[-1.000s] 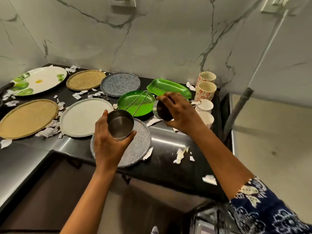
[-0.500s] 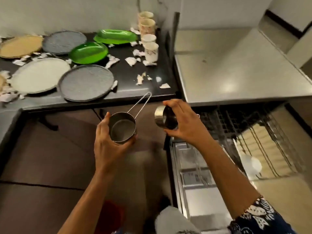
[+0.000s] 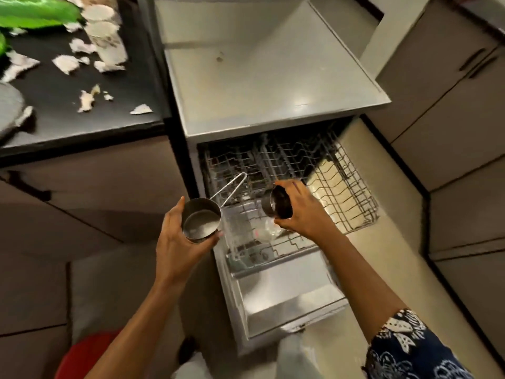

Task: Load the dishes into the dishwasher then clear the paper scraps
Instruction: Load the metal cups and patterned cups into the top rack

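My left hand (image 3: 179, 243) grips a small steel pan (image 3: 201, 220) with a wire loop handle that points up and right. My right hand (image 3: 304, 212) holds a second small steel cup (image 3: 276, 205) tilted on its side. Both hang over the pulled-out wire rack (image 3: 344, 187) of the open dishwasher (image 3: 278, 294). A clear glass item lies in the rack below my right hand. Paper scraps (image 3: 87, 98) lie scattered on the black counter (image 3: 82, 124) at upper left, with green dishes (image 3: 35, 12) and paper cups (image 3: 105, 36) at its far end.
A grey plate's rim (image 3: 11, 105) shows at the left frame edge. The dishwasher's steel top (image 3: 273, 77) lies beyond the rack. Beige cabinets (image 3: 451, 105) stand to the right. A red object (image 3: 82, 354) sits on the floor at lower left.
The view has swung from the counter right and down to the dishwasher. Both hands have carried their steel vessels from above the plates to over the rack.
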`<action>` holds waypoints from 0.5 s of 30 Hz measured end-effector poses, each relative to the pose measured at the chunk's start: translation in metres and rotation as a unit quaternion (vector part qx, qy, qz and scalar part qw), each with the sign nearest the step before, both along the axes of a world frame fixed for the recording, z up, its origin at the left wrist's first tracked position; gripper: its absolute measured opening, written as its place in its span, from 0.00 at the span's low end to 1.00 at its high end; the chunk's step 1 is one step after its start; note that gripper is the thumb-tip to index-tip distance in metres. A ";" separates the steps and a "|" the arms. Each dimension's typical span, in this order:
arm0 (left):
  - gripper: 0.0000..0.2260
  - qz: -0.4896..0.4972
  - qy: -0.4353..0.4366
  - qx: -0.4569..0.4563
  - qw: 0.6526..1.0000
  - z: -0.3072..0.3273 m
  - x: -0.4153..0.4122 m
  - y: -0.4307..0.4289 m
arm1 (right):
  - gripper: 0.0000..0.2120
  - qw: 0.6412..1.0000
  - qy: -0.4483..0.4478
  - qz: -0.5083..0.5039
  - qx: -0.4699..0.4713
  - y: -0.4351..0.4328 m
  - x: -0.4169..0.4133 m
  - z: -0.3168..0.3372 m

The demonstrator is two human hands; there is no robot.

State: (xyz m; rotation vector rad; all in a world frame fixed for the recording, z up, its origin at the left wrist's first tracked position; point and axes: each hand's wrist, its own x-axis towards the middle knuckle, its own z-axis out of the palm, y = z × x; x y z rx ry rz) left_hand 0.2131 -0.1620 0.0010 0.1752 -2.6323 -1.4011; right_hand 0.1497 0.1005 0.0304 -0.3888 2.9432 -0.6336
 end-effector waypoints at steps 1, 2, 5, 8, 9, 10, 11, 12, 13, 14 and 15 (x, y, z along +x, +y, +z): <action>0.45 0.000 -0.003 -0.004 1.000 -0.007 -0.006 0.019 | 0.38 1.000 -0.001 0.002 -0.002 0.018 -0.008 -0.006; 0.44 0.002 -0.007 -0.009 1.000 -0.014 -0.010 0.038 | 0.38 1.000 -0.002 0.007 -0.003 0.034 -0.017 -0.013; 0.44 0.008 -0.026 -0.021 0.999 -0.035 -0.022 0.093 | 0.38 0.999 0.003 0.040 0.013 0.080 -0.044 -0.035; 0.42 0.028 -0.054 -0.027 0.998 -0.058 -0.032 0.143 | 0.38 0.999 -0.008 0.044 0.010 0.125 -0.068 -0.058; 0.42 0.035 -0.063 -0.032 0.997 -0.066 -0.036 0.158 | 0.39 0.999 -0.009 0.039 0.011 0.140 -0.076 -0.064; 0.42 0.042 -0.072 -0.035 0.996 -0.073 -0.039 0.172 | 0.40 0.999 -0.007 0.031 0.014 0.154 -0.084 -0.069; 0.42 0.048 -0.078 -0.036 0.995 -0.078 -0.042 0.184 | 0.41 1.000 -0.003 0.023 0.020 0.166 -0.092 -0.074; 0.42 0.054 -0.083 -0.033 0.995 -0.083 -0.045 0.194 | 0.41 1.000 -0.001 0.015 0.022 0.178 -0.099 -0.079; 0.42 0.059 -0.085 -0.029 0.994 -0.086 -0.047 0.201 | 0.40 1.000 0.003 0.008 0.021 0.186 -0.105 -0.081; 0.42 0.069 -0.088 -0.027 0.993 -0.089 -0.048 0.207 | 0.39 1.000 0.007 0.006 0.018 0.193 -0.110 -0.085; 0.42 0.077 -0.092 -0.027 0.992 -0.092 -0.049 0.211 | 0.38 1.000 0.015 0.003 0.012 0.198 -0.115 -0.089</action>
